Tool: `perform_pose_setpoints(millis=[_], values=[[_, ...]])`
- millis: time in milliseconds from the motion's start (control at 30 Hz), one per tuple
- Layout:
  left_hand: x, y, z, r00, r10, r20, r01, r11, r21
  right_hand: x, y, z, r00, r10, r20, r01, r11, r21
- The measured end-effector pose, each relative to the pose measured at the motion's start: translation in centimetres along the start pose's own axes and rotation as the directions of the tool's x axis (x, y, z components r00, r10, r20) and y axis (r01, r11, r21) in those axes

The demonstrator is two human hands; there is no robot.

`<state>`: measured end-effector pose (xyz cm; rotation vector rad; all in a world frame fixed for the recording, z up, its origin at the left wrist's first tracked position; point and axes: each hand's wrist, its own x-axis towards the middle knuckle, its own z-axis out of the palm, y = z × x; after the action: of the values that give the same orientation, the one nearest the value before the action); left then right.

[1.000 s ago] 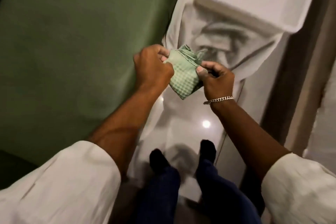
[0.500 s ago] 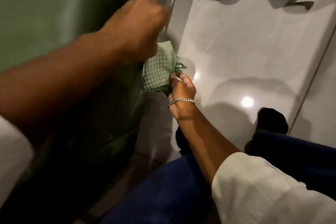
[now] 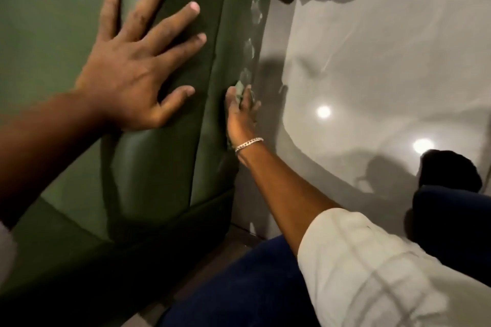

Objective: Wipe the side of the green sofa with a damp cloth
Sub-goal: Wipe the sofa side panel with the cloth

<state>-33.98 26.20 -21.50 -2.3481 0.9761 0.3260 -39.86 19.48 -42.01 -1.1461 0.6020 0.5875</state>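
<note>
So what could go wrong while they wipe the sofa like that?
The cloth is mostly hidden under the right hand, pressed on the green sofa's side. It might slip out or bunch up, so bare fingers rub instead. The left hand leans flat on top with fingers spread; if it slides on the smooth cover, the person could tip forward. Pale smudges higher up the side could get missed.

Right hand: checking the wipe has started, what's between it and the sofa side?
The cloth, pressed by the right hand against the sofa, per the head view.
</note>
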Motion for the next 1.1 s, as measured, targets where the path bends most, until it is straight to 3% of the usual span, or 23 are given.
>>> perform_pose_setpoints(millis=[133,267,400,667,833,1000,1100], values=[[0.8,0.0,1.0,0.998,0.003,-0.065,-0.002,1.000,0.016,-1.1,2.5,1.0,0.978,-0.183,-0.103,0.170,0.977,-0.128],[0.9,-0.2,1.1,0.998,0.010,-0.062,-0.006,0.998,0.069,-6.1,6.0,3.3,0.983,-0.175,-0.063,0.166,0.979,-0.122],[0.9,0.0,1.2,0.999,-0.003,-0.040,0.006,0.997,0.081,-3.9,3.5,3.1,0.944,-0.312,-0.109,0.287,0.937,-0.198],[0.9,0.2,1.6,0.993,-0.027,-0.115,0.040,0.993,0.109,-6.0,5.2,3.9,0.939,-0.336,-0.076,0.309,0.919,-0.243],[1.4,0.6,1.2,0.998,-0.017,-0.063,0.025,0.991,0.129,-2.8,4.4,2.1,0.965,-0.248,-0.083,0.226,0.951,-0.212],[1.6,0.8,0.8,0.999,-0.044,-0.025,0.047,0.983,0.175,-8.5,6.8,4.6,0.985,-0.135,-0.111,0.122,0.985,-0.119],[1.7,0.8,0.8,0.999,-0.031,-0.011,0.033,0.982,0.187,-6.2,3.1,4.0,0.975,-0.200,-0.098,0.186,0.973,-0.136]])
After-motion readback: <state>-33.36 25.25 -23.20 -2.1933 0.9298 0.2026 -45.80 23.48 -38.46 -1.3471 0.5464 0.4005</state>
